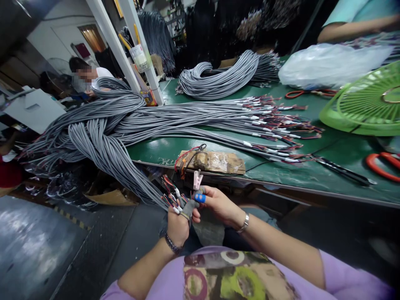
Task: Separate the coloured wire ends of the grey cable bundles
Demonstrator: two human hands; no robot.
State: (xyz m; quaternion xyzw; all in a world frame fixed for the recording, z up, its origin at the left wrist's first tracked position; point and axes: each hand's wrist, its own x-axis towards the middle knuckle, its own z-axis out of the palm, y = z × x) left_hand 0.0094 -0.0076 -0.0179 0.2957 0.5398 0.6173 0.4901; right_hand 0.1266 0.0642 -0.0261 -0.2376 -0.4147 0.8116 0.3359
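- I see the bundle of long grey cables [120, 166] drooping over the near edge of the green table [150, 155], its ends in my left hand [178, 228], with red, black and white wire ends [171, 192] fanning up past the fingers
- My left hand is closed around those ends, a grey cover on its thumb; I cannot count the cables in it
- My right hand [221, 205] meets it at the wire ends, finger and thumb drawn close together, a blue band with small holes on the thumb; the fingertips overlap the bunch, so I cannot tell whether they pinch a wire
- Just above my right fingertips is a pale pink clothes peg [197, 180], beside a worn wooden block [220, 161] wrapped in clear tape at the table's edge
- Beyond the block, more grey cables with white sleeves [193, 112] lie across the table, behind them a coiled grey cable bundle [221, 79]
- On the right I have black-handled tweezers [342, 170], red-handled scissors [383, 162] cut off by the frame, a green fan [371, 102], also cut off, and a cloudy plastic bag [331, 66]
- I can make out lettering on the yellow and red packet [148, 96] by the white post [142, 54], too small to read
- A co-worker's arm [353, 31] enters top right, the body out of frame
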